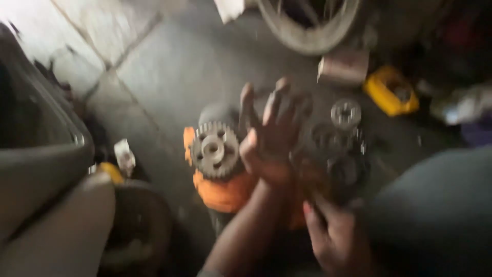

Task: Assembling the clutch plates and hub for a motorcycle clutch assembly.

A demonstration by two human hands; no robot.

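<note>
A grey concrete floor (189, 66) lies under me, dim and grimy, with paler slabs toward ten o'clock, and the whole view is smeared with motion. The fingers (279, 105) of my left hand (271, 138) are spread and raised, pointing to twelve o'clock, holding nothing. Just beside them at nine o'clock, close to the thumb and perhaps brushing it, lies the toothed gear (214, 150), flat face up with its bore toward me, so its axis runs straight up at the camera. It sits on an orange housing (225, 194) that shows below it. My left hand is clearly the nearer one to that gear. My right hand (335, 238) sits lower, at five o'clock from the left; its fingers are bent against a dark cluster of gears (341, 166), but the blur keeps me from telling whether they pinch anything. Further out at one o'clock is a smaller pale gear (346, 113), then a dull metal cylinder (343, 66), a yellow object (390, 91), and a wheel rim (307, 31) at twelve o'clock.
</note>
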